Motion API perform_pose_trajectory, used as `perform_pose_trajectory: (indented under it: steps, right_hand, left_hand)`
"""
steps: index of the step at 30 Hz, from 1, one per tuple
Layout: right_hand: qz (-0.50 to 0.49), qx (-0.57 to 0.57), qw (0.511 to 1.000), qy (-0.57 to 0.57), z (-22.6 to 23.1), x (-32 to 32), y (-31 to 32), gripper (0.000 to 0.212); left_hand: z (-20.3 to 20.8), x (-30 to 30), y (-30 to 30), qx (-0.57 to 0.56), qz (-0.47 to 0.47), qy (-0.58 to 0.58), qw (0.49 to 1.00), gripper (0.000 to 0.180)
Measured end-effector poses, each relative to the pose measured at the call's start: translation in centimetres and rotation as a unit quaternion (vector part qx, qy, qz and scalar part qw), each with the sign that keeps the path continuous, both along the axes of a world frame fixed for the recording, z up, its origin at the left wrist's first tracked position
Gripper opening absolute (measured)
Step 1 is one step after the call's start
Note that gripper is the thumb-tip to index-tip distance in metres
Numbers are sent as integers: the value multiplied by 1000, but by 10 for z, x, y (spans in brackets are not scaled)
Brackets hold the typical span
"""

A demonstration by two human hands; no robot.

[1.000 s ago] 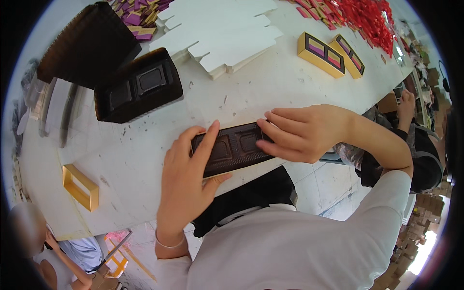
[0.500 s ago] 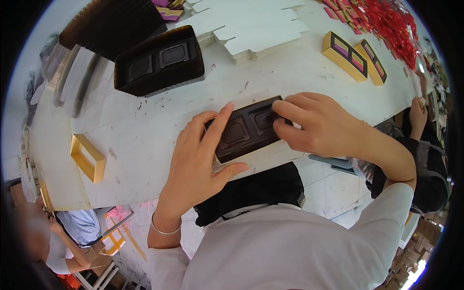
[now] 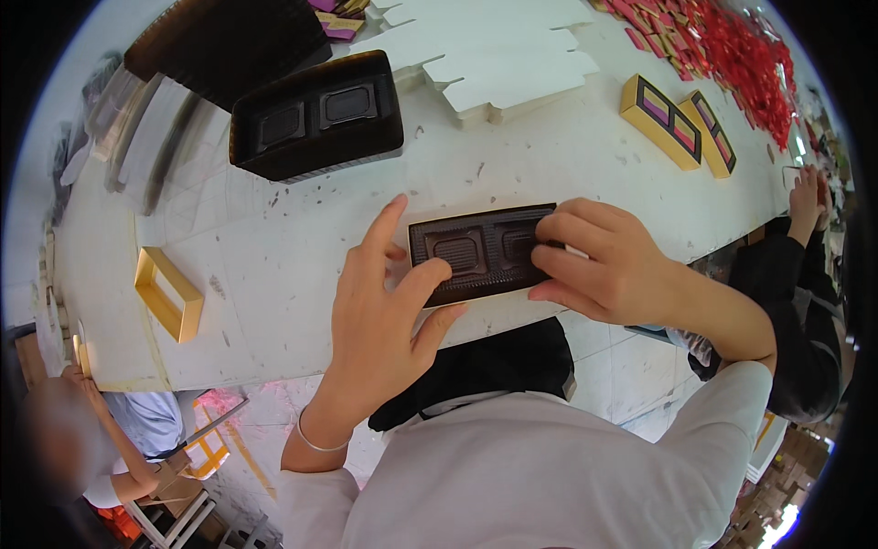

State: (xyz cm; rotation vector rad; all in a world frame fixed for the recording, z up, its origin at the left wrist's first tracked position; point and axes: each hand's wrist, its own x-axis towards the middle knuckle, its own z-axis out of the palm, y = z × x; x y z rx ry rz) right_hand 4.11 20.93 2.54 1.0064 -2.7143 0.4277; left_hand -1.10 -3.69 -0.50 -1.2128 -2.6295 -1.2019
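In front of me at the table's near edge lies a dark brown plastic tray (image 3: 466, 252) with two square recesses. It sits inside a shallow box whose pale gold rim (image 3: 476, 209) shows around it. My left hand (image 3: 380, 316) is at the tray's left end, fingers spread, one fingertip on the tray's surface and the thumb by the near rim. Bent over the right end, the fingers of my right hand (image 3: 604, 261) close on the tray's edge there, covering that corner.
Stacked dark trays (image 3: 315, 119) stand at the far left, white card blanks (image 3: 503, 64) behind. A gold frame (image 3: 169, 293) lies left; two gold boxes (image 3: 663, 123) with coloured windows sit far right, near red wrapping (image 3: 741, 64). Co-workers (image 3: 786, 302) flank the table.
My left hand has drawn back from the tray's far edge, and one finger now touches its surface. My right hand has shifted slightly down and right along the right end.
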Motion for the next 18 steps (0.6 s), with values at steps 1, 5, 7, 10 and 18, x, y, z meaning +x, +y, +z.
perform_pose_trajectory:
  steps: [1, 5, 7, 10, 18]
  right_hand:
    - [-33, -36, 999, -21, -2, 1, -4, 26]
    - [-17, -49, 998, 22, -9, -3, -19, 26]
    - [-12, -52, 998, 42, -18, -5, -23, 24]
    - [11, -33, 998, 43, -18, -8, -18, 22]
    - [25, 33, 998, 44, -23, 10, -15, 29]
  left_hand:
    - [-3, 0, -1, 15, 2, 28, 1000, 33]
    - [-10, -4, -4, 61, -37, -13, 997, 34]
    - [-13, -3, -5, 83, -37, -78, 993, 34]
    - [-9, -8, -5, 71, -51, -46, 995, 32]
    - [-7, -4, -2, 40, -25, -35, 998, 28]
